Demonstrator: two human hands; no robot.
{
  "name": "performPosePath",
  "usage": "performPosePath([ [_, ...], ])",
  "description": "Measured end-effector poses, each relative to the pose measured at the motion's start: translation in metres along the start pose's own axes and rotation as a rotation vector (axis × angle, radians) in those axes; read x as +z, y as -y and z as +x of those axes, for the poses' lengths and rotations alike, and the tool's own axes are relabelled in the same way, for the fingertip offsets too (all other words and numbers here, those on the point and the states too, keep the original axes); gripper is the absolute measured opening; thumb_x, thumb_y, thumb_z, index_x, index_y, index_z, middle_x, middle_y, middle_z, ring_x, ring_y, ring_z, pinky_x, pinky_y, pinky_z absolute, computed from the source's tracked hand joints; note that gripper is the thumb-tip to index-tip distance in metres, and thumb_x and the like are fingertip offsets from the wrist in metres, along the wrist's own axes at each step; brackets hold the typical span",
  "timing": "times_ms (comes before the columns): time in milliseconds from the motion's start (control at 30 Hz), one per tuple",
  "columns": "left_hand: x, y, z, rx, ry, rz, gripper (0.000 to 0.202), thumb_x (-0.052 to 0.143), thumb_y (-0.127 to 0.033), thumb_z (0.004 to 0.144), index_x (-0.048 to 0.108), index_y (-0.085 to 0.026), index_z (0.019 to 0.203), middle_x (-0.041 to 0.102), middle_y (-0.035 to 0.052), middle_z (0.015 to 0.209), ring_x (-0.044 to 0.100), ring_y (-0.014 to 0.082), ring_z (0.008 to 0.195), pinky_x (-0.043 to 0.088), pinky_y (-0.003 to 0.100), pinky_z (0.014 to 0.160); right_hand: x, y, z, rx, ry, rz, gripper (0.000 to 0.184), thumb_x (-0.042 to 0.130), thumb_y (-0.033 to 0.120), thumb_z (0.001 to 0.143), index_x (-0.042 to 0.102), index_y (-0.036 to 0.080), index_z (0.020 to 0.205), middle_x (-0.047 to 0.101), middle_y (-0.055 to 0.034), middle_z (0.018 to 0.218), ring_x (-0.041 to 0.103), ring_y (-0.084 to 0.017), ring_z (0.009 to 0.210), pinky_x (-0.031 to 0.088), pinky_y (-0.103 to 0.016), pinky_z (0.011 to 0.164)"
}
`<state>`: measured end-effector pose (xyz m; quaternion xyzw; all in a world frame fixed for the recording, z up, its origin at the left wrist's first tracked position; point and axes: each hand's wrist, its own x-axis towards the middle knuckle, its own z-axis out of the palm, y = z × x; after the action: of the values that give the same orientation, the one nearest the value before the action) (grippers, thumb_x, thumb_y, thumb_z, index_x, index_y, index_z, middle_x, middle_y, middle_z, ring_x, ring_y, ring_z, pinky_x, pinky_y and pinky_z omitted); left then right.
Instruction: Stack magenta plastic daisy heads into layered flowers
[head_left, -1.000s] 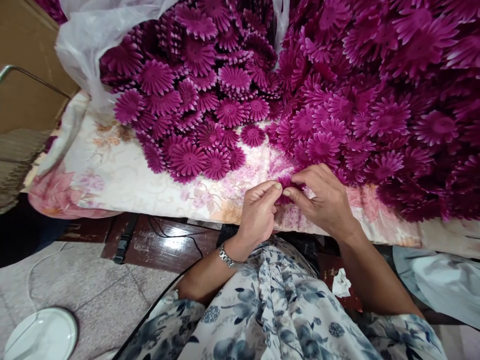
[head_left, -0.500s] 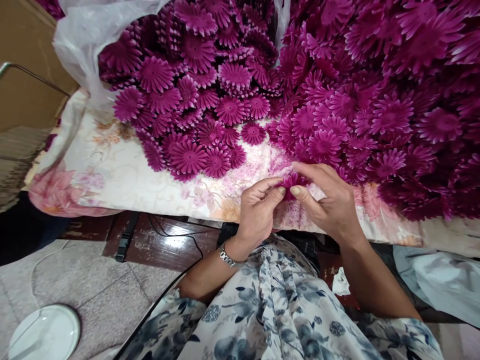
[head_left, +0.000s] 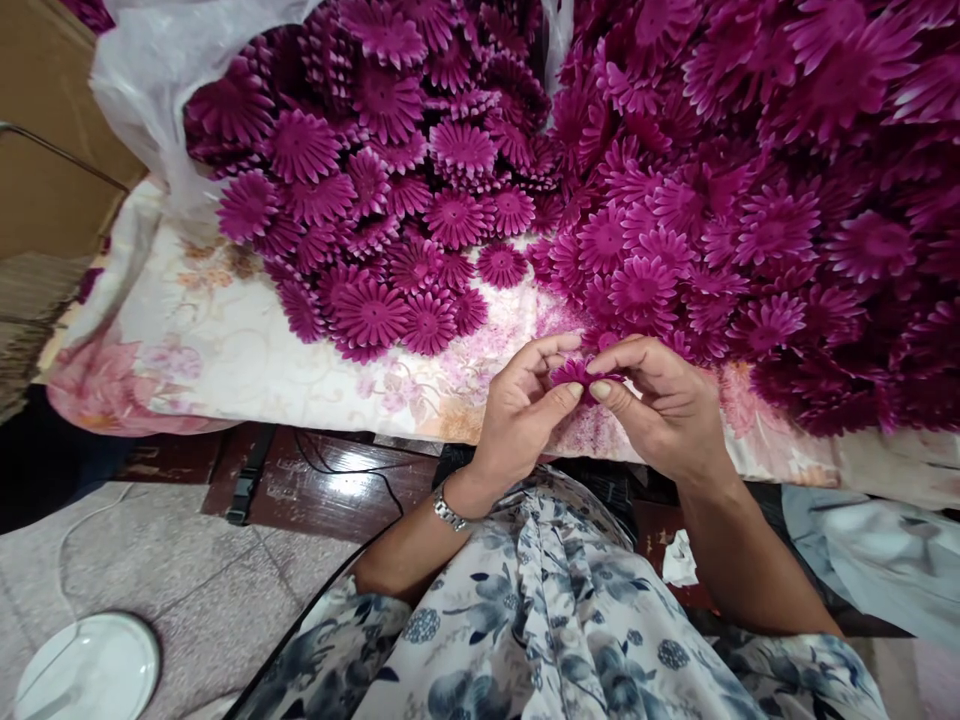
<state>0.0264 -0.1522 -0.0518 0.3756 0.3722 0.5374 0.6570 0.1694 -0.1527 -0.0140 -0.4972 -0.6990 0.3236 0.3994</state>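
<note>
Between my two hands is a small magenta artificial flower [head_left: 576, 374], held just above the table's front edge. My left hand [head_left: 529, 405] has its thumb on the flower's near side, with the fingers curled behind it. From the other side, the thumb and forefinger of my right hand [head_left: 664, 405] pinch the same flower. The petals are partly hidden by my fingers. Beyond my hands lie a heap of stacked magenta flowers [head_left: 375, 308] on the left and a larger heap of loose ones [head_left: 645, 285] on the right.
A floral cloth [head_left: 202, 350] covers the table. A clear plastic bag [head_left: 142, 90] stands by the left heap, near a cardboard box [head_left: 45, 80]. Below are a white round base [head_left: 90, 665], a black strap [head_left: 244, 480] and crumpled white paper [head_left: 679, 560]. Grey fabric [head_left: 862, 560] hangs at right.
My right forefinger has come down from above and closed onto the flower. My left fingers have lifted a little off its far side. The view has shifted slightly.
</note>
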Motion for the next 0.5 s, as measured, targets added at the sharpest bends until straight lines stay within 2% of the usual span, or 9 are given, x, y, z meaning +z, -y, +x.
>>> performPosePath([
  [133,-0.0027,-0.0079,0.0031,-0.081,0.139,0.023,0.030,0.073,-0.026,0.070,0.069,-0.019,0.099,0.069,0.0036,0.098,0.061,0.0160,0.092,0.047,0.025,0.084,-0.0053,0.0031,0.0036,-0.148,0.054,-0.181,0.012,0.058,0.012,0.084,0.062,0.019,0.093,0.066,0.0009,0.084,0.061,-0.009,0.079,0.048,-0.020,0.071],
  [233,-0.0021,-0.0066,0.0033,-0.077,0.146,0.083,0.026,0.069,-0.024,0.074,0.072,-0.019,0.099,0.072,0.0027,0.094,0.063,0.0153,0.088,0.047,0.026,0.084,-0.0064,0.0015,0.0063,-0.209,0.095,-0.240,0.014,0.056,0.010,0.084,0.064,0.018,0.094,0.067,-0.0001,0.084,0.063,-0.010,0.080,0.049,-0.021,0.072],
  [300,-0.0010,-0.0039,0.0029,-0.068,0.089,0.103,0.021,0.069,-0.022,0.074,0.074,-0.019,0.094,0.073,0.0020,0.089,0.064,0.0146,0.083,0.048,0.026,0.080,-0.0061,0.0001,0.0065,-0.229,0.089,-0.255,0.018,0.055,0.010,0.085,0.064,0.018,0.097,0.068,-0.0007,0.087,0.063,-0.010,0.082,0.050,-0.022,0.075],
  [333,-0.0003,-0.0027,0.0028,-0.063,0.038,0.087,0.019,0.069,-0.022,0.073,0.075,-0.019,0.091,0.074,0.0014,0.087,0.064,0.0141,0.079,0.048,0.026,0.078,-0.0057,-0.0002,0.0060,-0.236,0.045,-0.274,0.019,0.055,0.010,0.084,0.064,0.019,0.099,0.069,-0.0014,0.089,0.063,-0.011,0.084,0.050,-0.024,0.076],
  [433,0.0025,-0.0015,0.0034,-0.064,-0.141,-0.056,0.015,0.073,-0.020,0.068,0.076,-0.022,0.083,0.074,-0.0013,0.080,0.062,0.0107,0.072,0.048,0.023,0.074,-0.0035,0.0014,0.0027,-0.260,-0.210,-0.369,0.017,0.061,0.014,0.082,0.065,0.019,0.098,0.067,-0.0039,0.090,0.062,-0.015,0.086,0.051,-0.028,0.078],
  [500,0.0055,-0.0027,0.0041,-0.079,-0.211,-0.145,0.014,0.074,-0.018,0.065,0.076,-0.022,0.078,0.072,-0.0028,0.074,0.060,0.0083,0.068,0.048,0.020,0.070,-0.0004,0.0034,0.0004,-0.290,-0.279,-0.401,0.014,0.066,0.017,0.080,0.065,0.019,0.093,0.065,-0.0040,0.086,0.062,-0.015,0.083,0.051,-0.028,0.074],
])
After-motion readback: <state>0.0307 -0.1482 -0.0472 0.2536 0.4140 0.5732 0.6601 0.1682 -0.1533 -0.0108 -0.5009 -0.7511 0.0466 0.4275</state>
